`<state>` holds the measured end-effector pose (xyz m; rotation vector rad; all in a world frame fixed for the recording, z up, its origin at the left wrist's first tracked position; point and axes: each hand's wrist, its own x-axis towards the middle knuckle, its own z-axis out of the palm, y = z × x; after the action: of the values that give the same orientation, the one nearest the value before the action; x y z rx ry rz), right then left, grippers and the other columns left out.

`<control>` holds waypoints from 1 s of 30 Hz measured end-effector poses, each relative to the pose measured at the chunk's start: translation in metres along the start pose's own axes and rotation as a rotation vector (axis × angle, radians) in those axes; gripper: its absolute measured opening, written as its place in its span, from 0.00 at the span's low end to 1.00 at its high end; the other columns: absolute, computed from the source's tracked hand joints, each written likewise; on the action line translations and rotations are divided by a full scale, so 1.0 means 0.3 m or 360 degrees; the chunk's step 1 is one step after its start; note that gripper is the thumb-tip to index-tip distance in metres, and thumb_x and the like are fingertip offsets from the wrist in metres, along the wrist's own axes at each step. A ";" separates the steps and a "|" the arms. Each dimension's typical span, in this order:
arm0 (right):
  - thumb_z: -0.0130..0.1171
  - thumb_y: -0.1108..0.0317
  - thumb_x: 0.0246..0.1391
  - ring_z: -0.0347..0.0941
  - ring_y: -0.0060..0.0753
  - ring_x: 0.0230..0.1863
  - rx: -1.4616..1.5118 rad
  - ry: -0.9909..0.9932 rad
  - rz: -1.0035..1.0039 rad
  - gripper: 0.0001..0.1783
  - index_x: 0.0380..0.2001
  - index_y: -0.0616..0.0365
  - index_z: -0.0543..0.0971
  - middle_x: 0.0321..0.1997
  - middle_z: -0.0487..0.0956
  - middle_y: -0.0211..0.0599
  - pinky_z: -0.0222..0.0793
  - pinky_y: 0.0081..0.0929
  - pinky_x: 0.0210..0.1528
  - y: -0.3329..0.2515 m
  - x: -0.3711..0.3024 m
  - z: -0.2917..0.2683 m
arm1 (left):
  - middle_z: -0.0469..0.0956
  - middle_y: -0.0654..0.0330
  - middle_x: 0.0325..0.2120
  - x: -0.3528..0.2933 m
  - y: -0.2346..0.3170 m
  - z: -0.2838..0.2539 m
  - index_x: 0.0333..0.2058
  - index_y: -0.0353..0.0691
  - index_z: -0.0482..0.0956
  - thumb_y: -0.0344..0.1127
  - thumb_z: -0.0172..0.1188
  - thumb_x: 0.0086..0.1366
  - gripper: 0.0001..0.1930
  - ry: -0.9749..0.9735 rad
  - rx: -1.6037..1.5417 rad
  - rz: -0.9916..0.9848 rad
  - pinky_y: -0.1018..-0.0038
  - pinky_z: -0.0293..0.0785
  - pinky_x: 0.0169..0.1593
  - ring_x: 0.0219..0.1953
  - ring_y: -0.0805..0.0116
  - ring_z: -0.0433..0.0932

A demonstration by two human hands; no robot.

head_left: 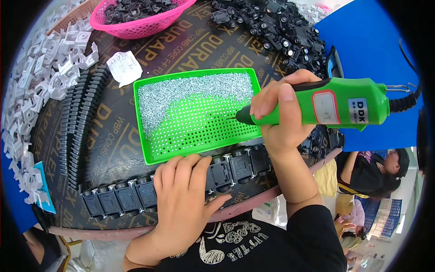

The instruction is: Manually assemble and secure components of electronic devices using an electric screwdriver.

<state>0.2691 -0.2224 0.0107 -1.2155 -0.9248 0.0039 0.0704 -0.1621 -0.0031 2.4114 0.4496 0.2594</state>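
My right hand [284,113] is closed around a green electric screwdriver [340,102], its black nose and thin bit directed left. The bit tip appears over the near right part of a green perforated tray [190,157]; whether it touches anything I cannot tell. Small silvery screws [181,93] lie heaped along the tray's far and left sides. Below the tray runs a row of square black plastic parts with wheels, like toy car chassis [124,198]. Across the middle of that row rests my left hand [183,197], fingers stretched out and thumb apart, covering some of the parts.
Black strips of stacked parts [81,122] and many white plastic pieces [59,68] lie at left. A pink basket [136,28] of black parts stands at the back, near a paper slip [124,68]. More black parts [276,31] are piled far right. People sit beyond the right edge.
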 end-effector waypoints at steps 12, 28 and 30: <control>0.49 0.67 0.63 0.68 0.30 0.17 0.0252 -0.0581 0.0019 0.12 0.47 0.54 0.63 0.20 0.72 0.36 0.70 0.27 0.18 -0.311 -0.060 -0.023 | 0.70 0.57 0.49 0.007 -0.001 0.007 0.53 0.34 0.71 0.36 0.72 0.44 0.35 -0.0007 0.0019 0.0000 0.55 0.56 0.58 0.52 0.55 0.64; 0.60 0.74 0.52 0.69 0.33 0.16 0.0338 -0.1169 -0.0090 0.16 0.39 0.61 0.64 0.19 0.74 0.42 0.71 0.32 0.21 -0.180 -0.071 0.009 | 0.72 0.58 0.47 0.006 -0.001 0.013 0.52 0.36 0.73 0.37 0.72 0.42 0.35 0.0030 0.0035 0.0015 0.57 0.56 0.58 0.52 0.57 0.64; 0.59 0.74 0.55 0.68 0.32 0.17 0.0140 -0.0687 0.0163 0.16 0.40 0.60 0.62 0.19 0.72 0.42 0.70 0.32 0.22 -0.197 -0.126 0.028 | 0.72 0.59 0.47 0.005 0.000 0.017 0.52 0.36 0.73 0.37 0.72 0.42 0.35 0.0029 0.0035 -0.0010 0.57 0.56 0.58 0.53 0.58 0.64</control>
<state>0.2125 -0.2565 0.0353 -1.2002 -1.2203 0.3978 0.0733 -0.1645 -0.0071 2.4306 0.4703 0.2754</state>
